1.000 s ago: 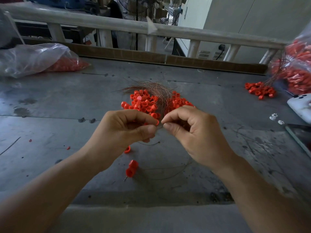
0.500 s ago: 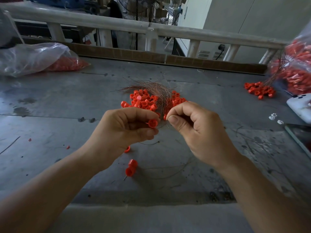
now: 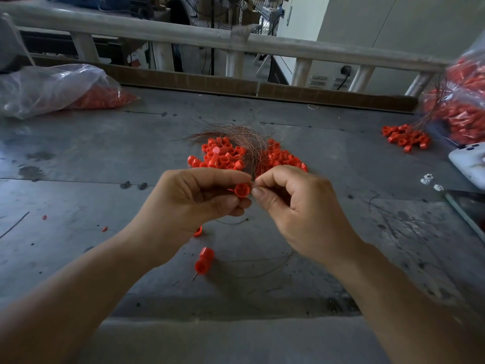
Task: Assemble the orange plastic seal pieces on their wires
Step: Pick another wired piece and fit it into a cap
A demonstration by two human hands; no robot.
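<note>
My left hand [image 3: 194,206] pinches a small orange seal piece [image 3: 242,190] between thumb and fingers above the grey table [image 3: 78,158]. Right beside it, my right hand [image 3: 296,206] has its thumb and forefinger pinched together at the piece's edge, on a thin wire too fine to see clearly. Behind the hands lies a pile of orange seal pieces [image 3: 223,157] with a bundle of copper wires [image 3: 244,136] across it. An assembled orange seal [image 3: 204,260] with a wire end lies on the table below my hands.
A clear bag of orange pieces [image 3: 60,90] lies at far left. Another bag [image 3: 464,106] and a small orange heap [image 3: 405,137] sit at far right, with a white device [image 3: 469,164] and a dark flat object [image 3: 469,208]. A railing [image 3: 236,40] borders the back.
The orange piece has come into plain view in my left hand's fingertips. My right hand shifted slightly left and closer, pinching right against the piece.
</note>
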